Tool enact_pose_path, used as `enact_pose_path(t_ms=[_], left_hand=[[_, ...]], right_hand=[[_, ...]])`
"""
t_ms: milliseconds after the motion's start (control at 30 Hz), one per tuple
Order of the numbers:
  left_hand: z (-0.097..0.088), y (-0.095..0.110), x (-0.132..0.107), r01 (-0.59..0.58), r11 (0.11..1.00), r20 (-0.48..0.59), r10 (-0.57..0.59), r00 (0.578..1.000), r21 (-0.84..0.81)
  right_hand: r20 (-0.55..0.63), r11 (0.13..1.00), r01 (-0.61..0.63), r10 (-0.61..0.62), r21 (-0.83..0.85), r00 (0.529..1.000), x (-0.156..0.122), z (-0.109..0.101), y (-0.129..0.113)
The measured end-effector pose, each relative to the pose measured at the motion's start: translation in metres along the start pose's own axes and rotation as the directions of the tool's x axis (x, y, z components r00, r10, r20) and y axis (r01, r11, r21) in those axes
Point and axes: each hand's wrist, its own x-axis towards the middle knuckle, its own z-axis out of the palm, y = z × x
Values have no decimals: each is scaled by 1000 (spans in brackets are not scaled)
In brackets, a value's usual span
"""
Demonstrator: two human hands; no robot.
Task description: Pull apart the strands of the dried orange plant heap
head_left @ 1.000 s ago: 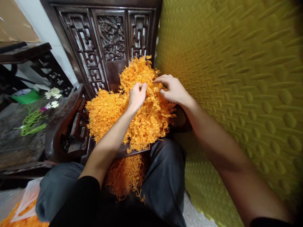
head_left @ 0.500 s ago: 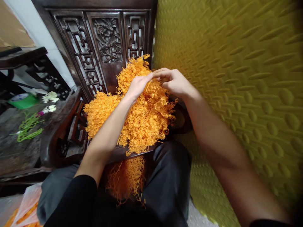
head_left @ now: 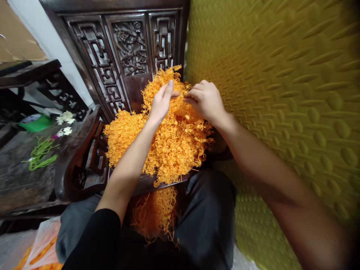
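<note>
Before the carved chair back (head_left: pixel 137 83), the orange pile (head_left: pixel 180 150) looks light, soft, easily torn; I'd pinch lightly at its edge. My left hand (head_left: pixel 161 101) has thumb and fingers apart; my right hand (head_left: pixel 207 100) bunches its fingers (on what, I can't tell).

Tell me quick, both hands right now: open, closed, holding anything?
Left hand: open, at the orange heap, no hold visible.
Right hand: curled beside it; whether closed on anything cannot be told.
</note>
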Motion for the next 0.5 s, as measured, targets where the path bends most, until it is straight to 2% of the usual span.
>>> enact_pose_path(t_ms=[67,133,200,300,367,433,500], left_hand=[[2,-5,-13,-16,994,25,13,1000,109],[12,-11,-28,-15,958,76,-8,997,288],[26,-20,-42,39,898,130,-107,986,439],[44,-35,-54,128,831,136,-236,962,541],[49,-43,-56,165,813,108,-268,957,558],[48,-47,-55,176,814,96,-273,957,553],[46,-48,-54,175,819,110,-277,954,546]], right_hand=[[-20,997,-76,76,6,997,1,2,2],[-51,989,-137,140,50,989,1,4,0],[-91,984,-153,161,89,983,0,6,-7],[-183,980,-138,163,142,969,3,0,-18],[-275,965,-172,224,200,935,13,-16,-22],[-410,939,-211,311,271,857,30,-44,-24],[-503,924,-144,318,354,804,52,-79,-25]])
